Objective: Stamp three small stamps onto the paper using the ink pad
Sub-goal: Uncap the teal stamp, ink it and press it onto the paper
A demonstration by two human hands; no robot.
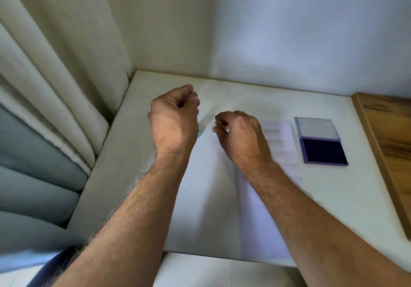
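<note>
Paper (213, 197) lies mid-table under your wrists, showing no clear prints, so all three stamps look left to do. Ink pad (322, 146) sits open, right of it. Your right hand (240, 135) pinches something small; your left hand (175, 117) is curled closed, contents hidden.

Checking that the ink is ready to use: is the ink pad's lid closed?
No. The ink pad lies open on the table, its lid folded back and the dark ink surface exposed.
</note>
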